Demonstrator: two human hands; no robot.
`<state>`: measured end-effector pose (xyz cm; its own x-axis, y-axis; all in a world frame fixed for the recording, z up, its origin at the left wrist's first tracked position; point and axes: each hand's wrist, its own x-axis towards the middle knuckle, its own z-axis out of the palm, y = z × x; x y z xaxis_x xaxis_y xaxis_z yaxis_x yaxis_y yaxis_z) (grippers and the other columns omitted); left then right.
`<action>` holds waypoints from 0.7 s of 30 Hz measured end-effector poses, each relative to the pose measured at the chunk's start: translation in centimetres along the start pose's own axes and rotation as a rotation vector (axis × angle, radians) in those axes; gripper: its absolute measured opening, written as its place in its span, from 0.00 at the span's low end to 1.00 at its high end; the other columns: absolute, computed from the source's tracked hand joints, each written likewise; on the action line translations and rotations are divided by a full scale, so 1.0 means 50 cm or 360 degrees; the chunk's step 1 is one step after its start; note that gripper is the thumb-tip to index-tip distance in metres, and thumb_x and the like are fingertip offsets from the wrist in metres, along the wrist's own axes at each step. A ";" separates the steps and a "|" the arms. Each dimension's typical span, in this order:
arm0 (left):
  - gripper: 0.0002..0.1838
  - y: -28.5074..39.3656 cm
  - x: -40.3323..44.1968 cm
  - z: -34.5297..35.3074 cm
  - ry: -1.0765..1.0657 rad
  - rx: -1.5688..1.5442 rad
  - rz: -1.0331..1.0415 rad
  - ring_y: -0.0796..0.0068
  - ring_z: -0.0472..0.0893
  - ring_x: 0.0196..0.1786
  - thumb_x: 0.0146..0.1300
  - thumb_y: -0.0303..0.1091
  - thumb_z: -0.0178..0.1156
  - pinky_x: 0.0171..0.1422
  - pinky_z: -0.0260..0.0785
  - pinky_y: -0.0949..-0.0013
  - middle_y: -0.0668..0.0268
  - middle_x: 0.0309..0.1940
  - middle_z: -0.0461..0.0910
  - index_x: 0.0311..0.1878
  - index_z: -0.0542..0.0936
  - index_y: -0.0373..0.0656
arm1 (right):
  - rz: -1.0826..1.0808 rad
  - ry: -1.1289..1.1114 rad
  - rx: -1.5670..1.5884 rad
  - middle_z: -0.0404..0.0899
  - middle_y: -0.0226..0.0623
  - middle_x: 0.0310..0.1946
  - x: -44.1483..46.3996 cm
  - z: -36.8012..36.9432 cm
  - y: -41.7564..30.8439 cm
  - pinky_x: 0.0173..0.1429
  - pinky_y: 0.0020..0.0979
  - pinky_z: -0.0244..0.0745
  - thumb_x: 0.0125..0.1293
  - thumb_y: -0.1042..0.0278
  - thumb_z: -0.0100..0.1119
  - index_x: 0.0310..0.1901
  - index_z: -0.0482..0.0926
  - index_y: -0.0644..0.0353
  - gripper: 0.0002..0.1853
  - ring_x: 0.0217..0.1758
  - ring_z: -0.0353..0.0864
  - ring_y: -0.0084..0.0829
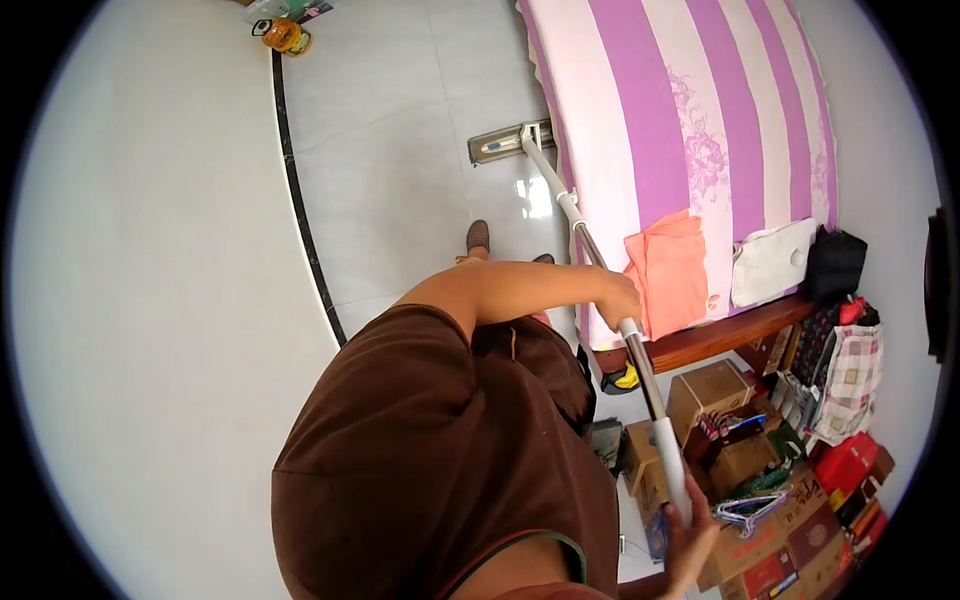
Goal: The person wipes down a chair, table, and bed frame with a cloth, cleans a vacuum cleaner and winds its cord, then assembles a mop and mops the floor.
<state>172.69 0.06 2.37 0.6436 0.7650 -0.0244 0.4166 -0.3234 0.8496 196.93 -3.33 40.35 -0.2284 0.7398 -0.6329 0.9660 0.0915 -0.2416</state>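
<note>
A flat mop [590,243] with a metal and white pole runs diagonally from the floor up to my right side. Its rectangular head [497,146] lies on the grey tiles, its right end against the hanging edge of the bedspread. My left hand [618,300] reaches across my body and is wrapped round the middle of the pole. At the top, my right hand [692,530] holds the end of the white grip, thumb along it. A folded coral cloth [668,275] lies on the bed right beside my left hand.
The bed [650,90] has a purple and white striped cover. A white folded item [773,262] and a black bag [836,262] lie near its wooden edge [700,343]. Cardboard boxes [705,392] and hangers [750,510] crowd the right. An orange bottle [284,37] stands by the wall.
</note>
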 end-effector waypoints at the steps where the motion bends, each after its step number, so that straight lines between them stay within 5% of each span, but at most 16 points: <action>1: 0.10 -0.014 -0.017 -0.008 -0.0035 -0.0018 -0.0033 0.52 0.83 0.38 0.50 0.41 0.65 0.41 0.73 0.51 0.59 0.31 0.84 0.36 0.83 0.51 | -0.0115 0.0094 -0.0027 0.84 0.49 0.43 0.009 0.030 -0.011 0.51 0.31 0.75 0.55 0.84 0.59 0.58 0.77 0.67 0.25 0.44 0.83 0.30; 5: 0.09 -0.076 -0.096 -0.019 0.0156 0.0092 -0.0289 0.52 0.83 0.38 0.48 0.38 0.65 0.42 0.73 0.50 0.59 0.30 0.83 0.34 0.82 0.51 | -0.0200 0.0114 -0.0235 0.82 0.55 0.47 0.032 0.098 -0.102 0.53 0.37 0.77 0.55 0.80 0.64 0.56 0.79 0.64 0.24 0.51 0.84 0.48; 8: 0.07 -0.157 -0.145 -0.051 0.0400 0.0232 -0.0359 0.52 0.83 0.38 0.49 0.38 0.64 0.42 0.73 0.50 0.60 0.28 0.83 0.32 0.81 0.50 | -0.0629 0.0313 -0.0391 0.83 0.53 0.38 0.101 0.148 -0.112 0.42 0.42 0.78 0.53 0.74 0.68 0.58 0.79 0.59 0.26 0.40 0.84 0.53; 12: 0.05 -0.271 -0.217 -0.114 0.0852 0.0515 -0.0601 0.57 0.82 0.39 0.47 0.36 0.65 0.47 0.72 0.53 0.64 0.28 0.82 0.29 0.80 0.51 | -0.0867 0.0438 -0.0747 0.79 0.45 0.28 0.191 0.187 -0.220 0.29 0.44 0.75 0.56 0.66 0.68 0.59 0.78 0.51 0.26 0.27 0.81 0.48; 16: 0.07 -0.317 -0.320 -0.215 0.1055 0.0547 -0.1054 0.61 0.79 0.49 0.49 0.35 0.66 0.50 0.71 0.53 0.65 0.38 0.81 0.32 0.80 0.49 | -0.1058 0.0557 -0.1056 0.78 0.43 0.25 0.275 0.251 -0.349 0.26 0.41 0.76 0.58 0.61 0.68 0.58 0.76 0.50 0.25 0.24 0.82 0.43; 21: 0.08 -0.380 -0.406 -0.287 0.1354 0.0597 -0.1226 0.63 0.75 0.55 0.51 0.31 0.66 0.52 0.70 0.53 0.69 0.43 0.79 0.36 0.79 0.50 | -0.1434 0.0614 -0.1189 0.79 0.42 0.26 0.414 0.338 -0.498 0.26 0.37 0.78 0.59 0.69 0.62 0.58 0.74 0.56 0.24 0.23 0.83 0.39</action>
<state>142.51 -1.31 -5.71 -0.4255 0.9048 0.0171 0.7564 0.3453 0.5556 166.13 -1.58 20.84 -0.9206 0.3521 -0.1690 0.3431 0.9358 0.0808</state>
